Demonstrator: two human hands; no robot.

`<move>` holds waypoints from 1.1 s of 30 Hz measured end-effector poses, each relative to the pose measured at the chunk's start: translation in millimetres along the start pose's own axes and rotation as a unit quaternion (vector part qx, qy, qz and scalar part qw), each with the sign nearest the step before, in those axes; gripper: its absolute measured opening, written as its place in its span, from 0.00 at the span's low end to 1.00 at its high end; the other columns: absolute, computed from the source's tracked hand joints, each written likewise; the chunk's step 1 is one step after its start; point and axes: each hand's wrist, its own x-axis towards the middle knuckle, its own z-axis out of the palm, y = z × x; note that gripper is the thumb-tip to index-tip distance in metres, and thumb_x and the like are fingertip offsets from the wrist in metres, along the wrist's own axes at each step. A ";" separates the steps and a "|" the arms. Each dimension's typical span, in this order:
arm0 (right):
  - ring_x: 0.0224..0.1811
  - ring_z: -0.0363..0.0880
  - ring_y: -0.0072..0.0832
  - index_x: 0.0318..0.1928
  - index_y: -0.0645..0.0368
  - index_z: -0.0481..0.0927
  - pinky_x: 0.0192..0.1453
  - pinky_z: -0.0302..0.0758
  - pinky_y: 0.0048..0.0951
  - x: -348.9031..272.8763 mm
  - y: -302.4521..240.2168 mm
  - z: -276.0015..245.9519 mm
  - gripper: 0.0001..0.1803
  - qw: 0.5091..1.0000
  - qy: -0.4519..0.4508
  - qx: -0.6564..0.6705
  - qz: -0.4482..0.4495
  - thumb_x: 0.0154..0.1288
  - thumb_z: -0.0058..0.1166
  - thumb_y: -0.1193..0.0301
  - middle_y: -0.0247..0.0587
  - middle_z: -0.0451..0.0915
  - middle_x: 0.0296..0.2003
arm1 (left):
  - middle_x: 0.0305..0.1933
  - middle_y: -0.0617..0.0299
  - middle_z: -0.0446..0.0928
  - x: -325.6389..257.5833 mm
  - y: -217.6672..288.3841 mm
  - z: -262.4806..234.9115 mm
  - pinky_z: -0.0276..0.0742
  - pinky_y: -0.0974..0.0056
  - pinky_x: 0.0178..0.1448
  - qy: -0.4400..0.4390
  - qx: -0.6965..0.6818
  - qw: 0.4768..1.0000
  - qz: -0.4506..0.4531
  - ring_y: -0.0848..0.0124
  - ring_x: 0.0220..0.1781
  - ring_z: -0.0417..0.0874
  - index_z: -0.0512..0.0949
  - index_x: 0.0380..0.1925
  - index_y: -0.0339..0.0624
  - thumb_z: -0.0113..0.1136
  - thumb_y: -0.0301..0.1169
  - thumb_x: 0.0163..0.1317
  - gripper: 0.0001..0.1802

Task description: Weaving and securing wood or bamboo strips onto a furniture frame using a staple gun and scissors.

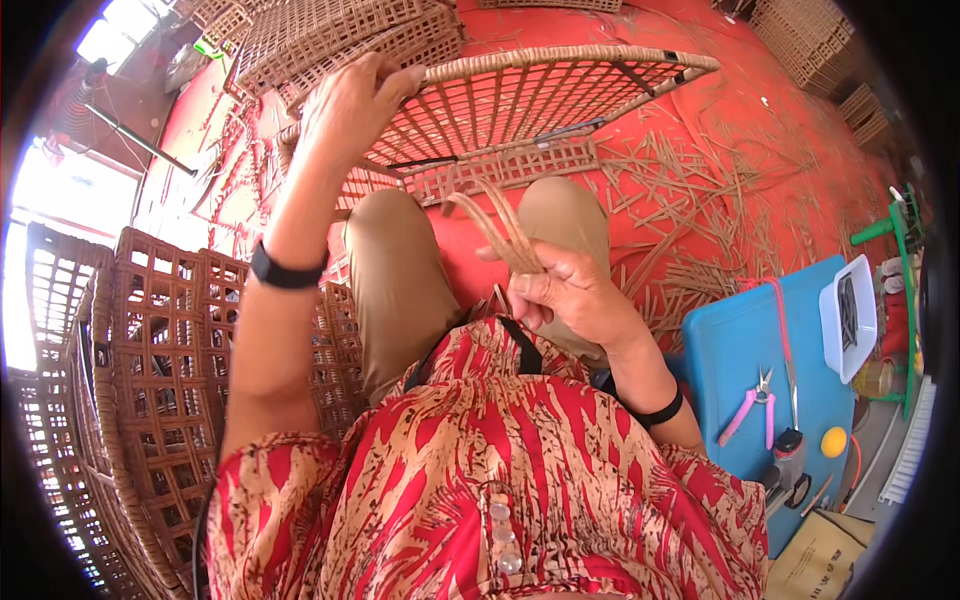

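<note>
**Panel (pixel 500 110) under left hand (pixel 352 108), cane strips (pixel 505 228) in right hand (pixel 568 290)**

Landmark = panel: open lattice, wrapped rim, up in front of the knees (pixel 400 260).

Left hand sits on the panel's rim, toward its left end. Thumb lies along the rim, other fingers bend over it; fingertips are hidden, so can't tell how tightly it's closed.

Right hand is below the panel and apart from it. Thumb and fingers are pinched together on a few light brown strips (can't get a firm count, they overlap). Free ends curve up and left toward the panel; the strips lie in front of the knees in view.

Around the panel: stacked woven pieces (pixel 330 45) behind its left half. Loose offcuts (pixel 665 195) scattered on red floor covering (pixel 735 130) to its right. More woven grids (pixel 160 330) lower left of it.

Blue table (pixel 725 340) is lower right of the panel. On it: pink-handled cutters (pixel 739 418) with blades parted, a round yellow thing (pixel 834 442), and a white tray (pixel 866 310) with dark items inside at its far right edge.
</note>
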 end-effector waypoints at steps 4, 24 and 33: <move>0.25 0.70 0.12 0.63 0.59 0.74 0.32 0.71 0.16 8.8 -6.2 -1.0 0.20 0.998 0.043 0.028 -0.038 0.74 0.45 0.72 0.29 0.76 0.27 | 0.24 0.56 0.81 -74.5 9.1 36.8 0.78 0.59 0.40 -0.108 -0.325 0.930 -0.137 0.64 0.33 0.84 0.83 0.27 0.38 0.47 0.55 0.71 0.31; 0.56 0.78 0.35 0.64 0.68 0.68 0.61 0.75 0.38 32.0 10.2 -32.0 0.28 0.978 0.073 0.187 -0.050 0.71 0.53 0.61 0.51 0.77 0.56 | 0.19 0.70 0.68 -147.5 70.3 64.0 0.62 0.76 0.24 -0.327 -0.596 0.722 -0.131 0.81 0.18 0.66 0.75 0.41 0.40 0.43 0.45 0.76 0.19; 0.37 0.83 0.32 0.57 0.65 0.74 0.41 0.82 0.32 44.9 -48.8 -81.2 0.17 0.923 0.236 0.236 -0.193 0.75 0.46 0.68 0.39 0.81 0.35 | 0.19 0.69 0.67 -155.6 64.3 98.3 0.70 0.75 0.24 -0.385 -0.543 0.740 -0.097 0.81 0.19 0.71 0.75 0.40 0.34 0.39 0.47 0.77 0.25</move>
